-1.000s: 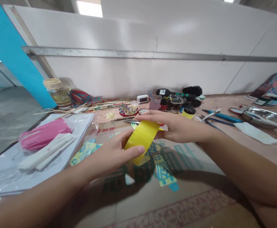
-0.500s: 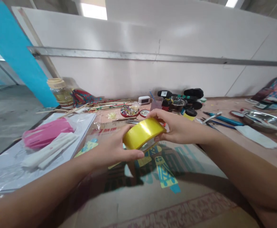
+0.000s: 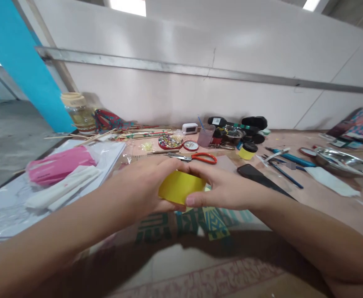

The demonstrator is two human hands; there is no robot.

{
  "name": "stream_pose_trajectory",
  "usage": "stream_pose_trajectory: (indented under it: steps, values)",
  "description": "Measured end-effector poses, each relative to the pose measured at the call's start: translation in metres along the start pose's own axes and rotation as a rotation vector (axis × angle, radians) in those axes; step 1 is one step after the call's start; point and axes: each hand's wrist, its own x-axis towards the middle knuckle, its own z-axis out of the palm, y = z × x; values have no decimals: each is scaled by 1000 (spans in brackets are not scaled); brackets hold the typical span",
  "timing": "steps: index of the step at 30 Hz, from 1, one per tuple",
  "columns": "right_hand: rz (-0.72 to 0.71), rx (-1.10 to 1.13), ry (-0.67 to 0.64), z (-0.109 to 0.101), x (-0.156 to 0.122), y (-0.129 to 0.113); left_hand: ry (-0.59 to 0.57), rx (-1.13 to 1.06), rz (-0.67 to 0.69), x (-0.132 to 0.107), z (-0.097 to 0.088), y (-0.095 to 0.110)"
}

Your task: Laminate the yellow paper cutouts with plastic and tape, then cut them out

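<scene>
Both hands meet over the middle of the desk (image 3: 330,203).

The left hand (image 3: 141,188) is closed on the left side of a roll of yellow tape (image 3: 179,187), with its fingers curled over the roll's top edge. The right hand (image 3: 223,191) grips the opposite side, thumb pressed on the face nearest the person and forefinger laid along the top.

The roll is held low over a printed cardboard sheet (image 3: 156,227). Whether it touches the sheet cannot be told, since the hands cover its underside.

Positions relative to the roll:
- Just behind it lie scissors (image 3: 197,157) with orange handles, flat on the desk.
- Beyond the scissors sit a round tin of beads (image 3: 170,142) and a small white clock (image 3: 189,128) near the wall.
- Behind and to the right stands a yellow pot with a black lid (image 3: 246,152).
- To the right lies a flat black item, probably a phone (image 3: 253,174).
- Well to the right rests a metal bowl (image 3: 346,162).
- Well to the left lies a pink bundle (image 3: 57,166) in clear wrap.
- Far behind it on the left stands a glass jar (image 3: 77,114).
</scene>
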Motion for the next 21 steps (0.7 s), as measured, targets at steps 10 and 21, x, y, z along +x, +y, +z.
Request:
stream_pose_trajectory:
  steps: [10, 21]
  values:
    - [-17, 152, -65, -4, 0, 8, 17, -42, 30, 7, 1, -4]
    - [113, 140, 98, 13, 3, 5, 10, 59, 88, 6, 4, -5]
